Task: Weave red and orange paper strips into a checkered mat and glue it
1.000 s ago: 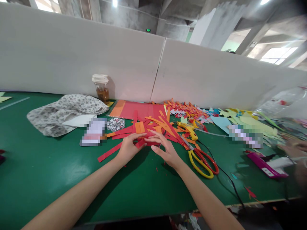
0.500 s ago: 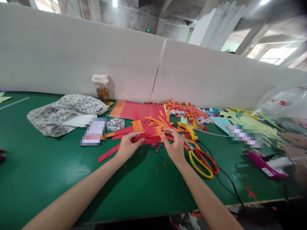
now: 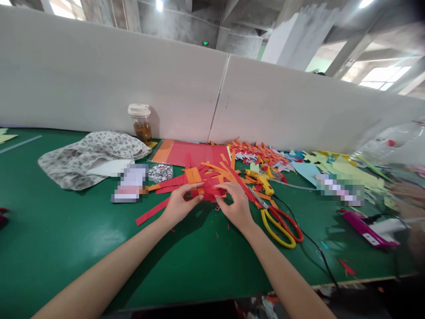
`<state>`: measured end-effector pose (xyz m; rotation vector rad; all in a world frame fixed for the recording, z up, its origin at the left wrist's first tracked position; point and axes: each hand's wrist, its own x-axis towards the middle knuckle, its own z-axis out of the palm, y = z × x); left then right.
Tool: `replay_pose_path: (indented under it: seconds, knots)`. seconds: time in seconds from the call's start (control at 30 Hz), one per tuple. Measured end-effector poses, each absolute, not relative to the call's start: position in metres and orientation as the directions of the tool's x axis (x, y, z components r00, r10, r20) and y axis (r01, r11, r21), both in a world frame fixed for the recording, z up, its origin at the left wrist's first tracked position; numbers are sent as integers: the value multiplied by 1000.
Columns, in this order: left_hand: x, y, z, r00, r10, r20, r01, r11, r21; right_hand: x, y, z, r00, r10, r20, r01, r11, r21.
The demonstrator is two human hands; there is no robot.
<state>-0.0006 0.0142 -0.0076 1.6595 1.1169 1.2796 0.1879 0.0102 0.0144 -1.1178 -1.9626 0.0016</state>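
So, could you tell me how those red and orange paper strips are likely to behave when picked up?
The paper strips look thin and flat, so probably floppy and very light. They lie loosely crossed in a heap, so pushing would likely scatter them. The left hand and right hand pinch a red strip that seems to bend easily.

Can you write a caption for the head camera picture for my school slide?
Two hands, left hand and right hand, pinch red paper strips on a green table beside yellow-and-red scissors.
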Motion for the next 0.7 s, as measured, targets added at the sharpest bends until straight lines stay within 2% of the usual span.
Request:
replay_pose_path:
  seconds: [0.17,0.33,0.5,0.6,0.7]
  knots:
    - [-2,16,-10,72,951,300,222,-308,925,198,18,12,-65,736,674,791,450,-416]
    - [-3,16,-8,-1,952,305,165,-301,939,204,24,5,-76,789,610,916,297,-269]
    - [-3,14,-3,-47,938,344,197,-329,924,205,31,-6,-89,822,563,973,191,-126]
    - [-2,12,-2,-37,927,374,183,-361,914,205,33,-9,-92,827,555,980,174,-96]
    - [-2,11,0,-39,934,355,171,-343,924,204,34,-9,-86,819,568,976,185,-118]
